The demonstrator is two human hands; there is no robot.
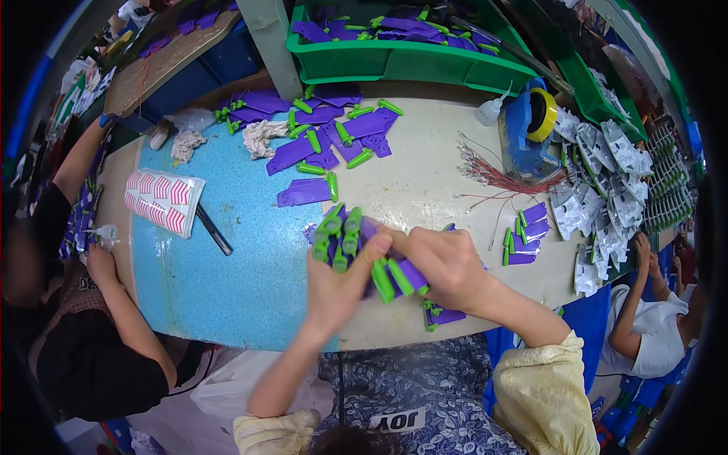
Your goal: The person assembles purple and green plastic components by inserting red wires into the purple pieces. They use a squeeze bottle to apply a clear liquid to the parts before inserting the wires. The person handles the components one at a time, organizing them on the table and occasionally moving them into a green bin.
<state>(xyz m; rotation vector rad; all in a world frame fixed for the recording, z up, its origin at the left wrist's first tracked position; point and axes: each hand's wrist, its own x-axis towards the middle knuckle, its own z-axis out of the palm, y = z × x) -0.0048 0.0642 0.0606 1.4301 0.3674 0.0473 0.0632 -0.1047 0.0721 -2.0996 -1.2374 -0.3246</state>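
Over the near middle of the table, my left hand [339, 292] is closed around a bundle of purple plastic parts with green cylindrical ends [337, 236]. My right hand [444, 265] meets it from the right, fingers curled around more purple parts with green ends [393, 279]. The two handfuls touch or overlap, and my fingers hide where one stops and the other starts. Just beyond my left hand lies a loose purple part [303, 192] with a green end. A small group of similar parts [444, 314] lies under my right wrist.
Beyond my hands are a pile of purple parts [292, 154] and a green bin [379, 62] of them. To the right lie red wires [493, 176], a blue tape dispenser [523, 133] and clear plastic housings [595, 205]. A patterned packet [165, 199] and black pen [214, 230] lie left; people sit both sides.
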